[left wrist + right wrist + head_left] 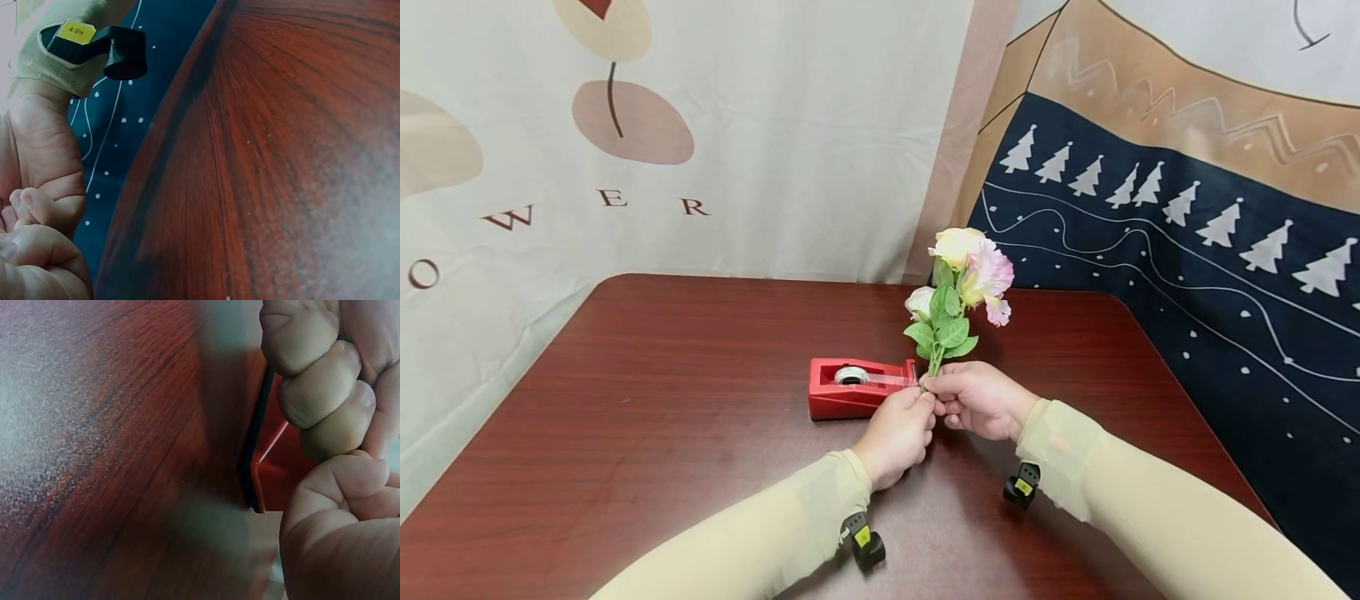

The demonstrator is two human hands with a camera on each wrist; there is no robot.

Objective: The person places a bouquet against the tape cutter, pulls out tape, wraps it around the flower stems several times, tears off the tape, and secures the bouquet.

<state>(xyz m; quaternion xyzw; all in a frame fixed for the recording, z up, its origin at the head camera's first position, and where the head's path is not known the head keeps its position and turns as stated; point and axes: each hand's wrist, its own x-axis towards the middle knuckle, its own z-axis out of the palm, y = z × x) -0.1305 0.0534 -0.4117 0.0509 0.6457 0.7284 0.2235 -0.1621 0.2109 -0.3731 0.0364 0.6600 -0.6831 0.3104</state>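
A small bunch of artificial flowers (953, 321) with cream, white and pink blooms stands nearly upright above the table. My right hand (988, 400) pinches its green stems between thumb and fingers. Just below, my left hand (898, 433) has its fingers curled at the lower stem ends, touching the right hand. Behind the left hand lies a red tape dispenser (827, 404) with a clear tape roll. In the right wrist view, the left hand's curled fingers (325, 394) meet the right hand (344, 531), and part of the dispenser (281, 478) shows behind. The stem ends are hidden by the fingers.
The dark red wooden table (662, 417) fills the space before me. Behind it hang a pale printed cloth (812, 167) and a navy cloth (1210, 275) with white trees. Small black cameras (865, 546) are strapped under both sleeved wrists.
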